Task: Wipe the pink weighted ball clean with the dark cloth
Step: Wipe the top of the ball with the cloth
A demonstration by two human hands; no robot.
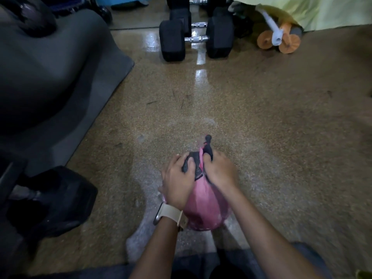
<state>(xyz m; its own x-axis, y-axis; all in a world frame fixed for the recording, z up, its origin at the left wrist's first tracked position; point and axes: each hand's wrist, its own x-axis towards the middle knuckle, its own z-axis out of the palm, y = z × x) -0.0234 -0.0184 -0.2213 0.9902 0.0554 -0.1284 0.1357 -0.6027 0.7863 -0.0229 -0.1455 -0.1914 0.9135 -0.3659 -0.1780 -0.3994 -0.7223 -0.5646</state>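
Left hand (pixel 177 182): bare, unblurred.
Wrist, just behind the left fingers: a watch (pixel 168 215) on a pale beige strap (pixel 172 213), its grey metal case (pixel 158 216) at the outer side, its buckle (pixel 184 222) at the inner.
Right hand (pixel 219 170): bare, blurred.
Forearms, behind the fingers: bare, uncovered back to the frame's bottom edge.
Lap, farthest behind the fingers: dark blue-grey trousers (pixel 201 264), dimly lit.

Ball (pixel 203 206): pink, round, slightly glossy. It rests on the floor (pixel 261 137), low in the middle of the view, and the left hand (pixel 177 184) grips its upper left side.
Ball top: blurred; a dark patch there cannot be told from the cloth.
Cloth (pixel 208 151): dark and bunched on the ball's far top, pinched by the right hand (pixel 220 172). One thin end sticks out beyond the ball.
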